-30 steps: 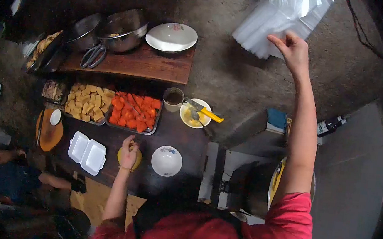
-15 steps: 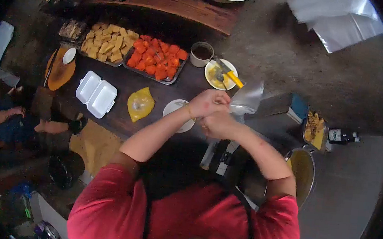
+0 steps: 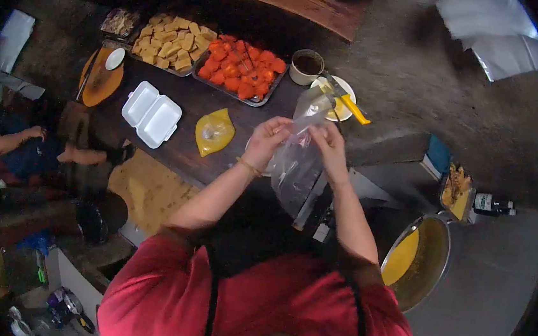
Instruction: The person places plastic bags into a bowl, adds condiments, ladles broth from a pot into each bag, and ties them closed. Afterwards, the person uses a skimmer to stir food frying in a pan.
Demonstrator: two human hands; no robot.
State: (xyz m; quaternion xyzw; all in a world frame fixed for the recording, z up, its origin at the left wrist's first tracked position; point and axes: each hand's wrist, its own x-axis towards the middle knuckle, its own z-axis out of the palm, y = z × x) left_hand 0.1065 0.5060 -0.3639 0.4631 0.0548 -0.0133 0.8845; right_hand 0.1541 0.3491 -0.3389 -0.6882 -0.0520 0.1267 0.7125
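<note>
Between my hands hangs a clear plastic bag [image 3: 298, 164], pinched near its upper part. My left hand [image 3: 267, 143] grips its left side and my right hand [image 3: 331, 149] its right side. Behind the bag, a white plate [image 3: 346, 86] holds yellow food and a yellow-handled knife [image 3: 356, 109]. A bowl under the bag is mostly hidden. Left of my left hand lies a tied bag of yellow liquid [image 3: 213, 131], and further left an open white foam box [image 3: 152, 114].
Trays of red pieces [image 3: 242, 66] and tan pieces [image 3: 172, 43] stand at the back beside a dark-filled cup [image 3: 306, 66]. A large pot [image 3: 424, 258] of yellow liquid is at right. More plastic bags [image 3: 495, 34] hang at upper right. A person's arm [image 3: 18, 141] shows at left.
My right hand has come down from the hanging bags with one bag. My left hand has left the yellow bag and now also grips the clear one. The view has shifted.
</note>
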